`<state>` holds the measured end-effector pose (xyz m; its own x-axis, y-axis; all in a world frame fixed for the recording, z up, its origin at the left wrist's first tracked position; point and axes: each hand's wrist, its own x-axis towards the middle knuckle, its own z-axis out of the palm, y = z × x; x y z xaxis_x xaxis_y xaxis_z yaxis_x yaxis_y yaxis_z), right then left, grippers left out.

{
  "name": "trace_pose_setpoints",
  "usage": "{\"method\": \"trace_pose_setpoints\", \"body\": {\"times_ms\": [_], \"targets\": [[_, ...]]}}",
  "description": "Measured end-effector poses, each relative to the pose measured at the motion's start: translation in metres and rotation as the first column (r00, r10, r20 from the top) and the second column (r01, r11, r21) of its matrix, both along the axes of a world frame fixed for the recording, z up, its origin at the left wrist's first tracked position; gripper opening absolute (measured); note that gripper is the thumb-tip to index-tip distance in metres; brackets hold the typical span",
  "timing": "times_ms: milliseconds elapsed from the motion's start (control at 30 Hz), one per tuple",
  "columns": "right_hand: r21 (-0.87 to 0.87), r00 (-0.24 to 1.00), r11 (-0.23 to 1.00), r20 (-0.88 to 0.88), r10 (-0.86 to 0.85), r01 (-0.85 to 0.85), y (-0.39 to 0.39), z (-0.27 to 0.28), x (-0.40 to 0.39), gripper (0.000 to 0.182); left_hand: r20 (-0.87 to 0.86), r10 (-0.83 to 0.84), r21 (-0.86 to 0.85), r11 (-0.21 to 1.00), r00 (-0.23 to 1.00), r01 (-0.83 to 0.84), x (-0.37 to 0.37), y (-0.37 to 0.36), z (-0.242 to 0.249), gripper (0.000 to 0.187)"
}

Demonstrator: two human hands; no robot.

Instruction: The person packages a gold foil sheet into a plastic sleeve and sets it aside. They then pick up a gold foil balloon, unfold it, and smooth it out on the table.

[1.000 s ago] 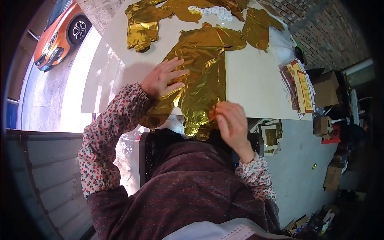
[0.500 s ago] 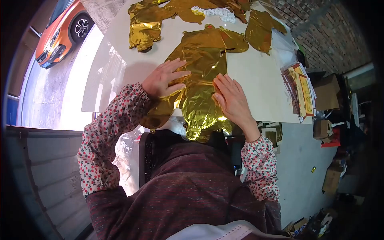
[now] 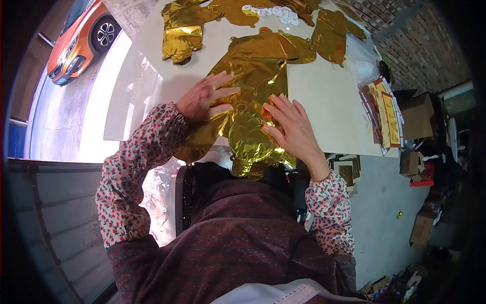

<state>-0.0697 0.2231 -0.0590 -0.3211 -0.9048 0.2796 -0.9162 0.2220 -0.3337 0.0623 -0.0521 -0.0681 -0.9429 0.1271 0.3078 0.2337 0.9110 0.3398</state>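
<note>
A large flat gold foil balloon (image 3: 253,66) lies on the pale table (image 3: 316,96), its lower lobes hanging over the near edge toward my lap. My left hand (image 3: 205,97) rests on the left part of the foil, fingers stretched and slightly apart. On the right part lies my right hand (image 3: 289,124), its fingers extended over the crinkled foil, the thumb pointing left. Neither hand grips anything that I can see. Wrinkles and bright reflections cover the lower lobe between the hands.
More gold foil balloons (image 3: 331,38) lie along the far side, with another gold foil piece (image 3: 182,38) at the far left. White ribbon-like coils (image 3: 273,14) sit among them. Printed packaging sheets (image 3: 382,114) are at the right edge. An orange car (image 3: 76,43) stands outside.
My right hand has slid a little to the left over the foil. My left hand stays nearly in place. The lower foil lobe has shifted slightly.
</note>
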Motion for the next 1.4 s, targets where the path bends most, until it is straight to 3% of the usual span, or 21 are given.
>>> {"method": "trace_pose_setpoints", "body": {"times_ms": [167,267,400,500,600,933,1033,1133,1233,1267,1400], "targets": [[-0.001,1.0,1.0,-0.002,-0.009,0.009,0.001,0.0,0.0,0.048,-0.056,-0.022,-0.054,0.998,0.998,0.019,-0.001,0.001,0.003,0.046],[0.001,1.0,1.0,-0.002,-0.015,0.015,-0.001,0.0,0.0,0.048,-0.081,-0.024,-0.192,0.981,0.996,0.008,-0.004,0.001,0.011,0.047],[0.007,1.0,1.0,0.002,-0.015,0.015,0.0,0.0,-0.001,0.048,-0.017,0.039,0.022,0.999,0.999,-0.038,0.001,0.003,0.03,0.044],[0.006,1.0,1.0,0.002,-0.016,0.016,0.002,-0.004,-0.005,0.049,-0.095,0.061,0.072,0.996,0.994,-0.054,0.0,0.001,0.028,0.046],[0.009,1.0,1.0,-0.003,-0.018,0.018,0.002,-0.004,-0.003,0.049,-0.088,-0.044,0.245,0.967,0.995,0.065,-0.004,0.024,0.015,0.05],[-0.017,1.0,1.0,0.031,0.002,-0.002,0.002,-0.001,-0.001,0.05,-0.026,-0.018,-0.013,1.0,1.0,0.018,-0.008,0.053,-0.003,0.055],[-0.144,0.99,0.99,0.138,0.014,0.006,0.001,0.004,-0.005,0.048,-0.012,0.004,-0.006,1.0,1.0,-0.004,-0.004,0.056,0.002,0.055],[-0.266,0.982,0.946,0.07,-0.175,0.187,0.001,0.0,-0.037,0.041,-0.009,0.013,-0.019,1.0,1.0,-0.014,-0.003,0.057,0.003,0.054],[-0.145,0.958,0.951,-0.045,-0.283,0.274,-0.007,0.001,-0.073,0.034,-0.019,0.01,-0.009,1.0,1.0,-0.01,-0.004,0.059,0.005,0.054],[-0.14,0.961,0.964,-0.132,-0.243,0.225,-0.012,0.002,-0.078,0.032,-0.025,0.007,-0.007,1.0,1.0,-0.008,-0.005,0.059,0.006,0.053],[-0.092,0.959,0.963,-0.107,-0.263,0.254,-0.037,0.004,-0.088,0.036,-0.007,0.011,-0.02,1.0,1.0,-0.011,-0.002,0.058,0.01,0.053]]}}
